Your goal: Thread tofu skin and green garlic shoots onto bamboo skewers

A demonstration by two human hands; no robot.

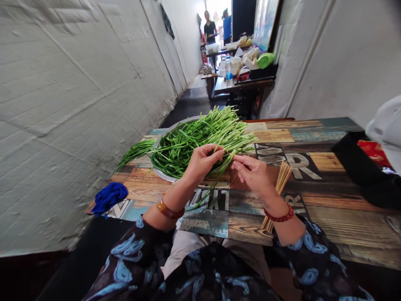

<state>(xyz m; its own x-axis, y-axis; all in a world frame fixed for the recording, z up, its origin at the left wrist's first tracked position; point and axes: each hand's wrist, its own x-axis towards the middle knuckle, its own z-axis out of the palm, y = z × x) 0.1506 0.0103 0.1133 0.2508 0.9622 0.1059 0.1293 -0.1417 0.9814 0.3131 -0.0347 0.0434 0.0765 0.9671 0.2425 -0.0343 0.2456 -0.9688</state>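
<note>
Long garlic chives [191, 144] are heaped in a round metal bowl [166, 176], their pale stem ends toward the right. At the bowl's near right edge, my left hand [203, 161] is closed in a pinch on a few chives, whose green leaves hang down toward the table. My right hand [255, 173] faces it, fingertips closed on what looks like a thin bamboo skewer, partly hidden by the fingers. The fingertips of both hands nearly meet at the stems. Beside my right wrist lies a bundle of bamboo skewers [282, 177], partly covered by the forearm.
More chives [136, 151] lie left of the bowl on the patterned table [200, 221]. A blue cloth [109, 197] is at the left edge, a black bag [360, 167] at the right. Behind, another table holds a water bottle [229, 73] and bags; two people stand beyond.
</note>
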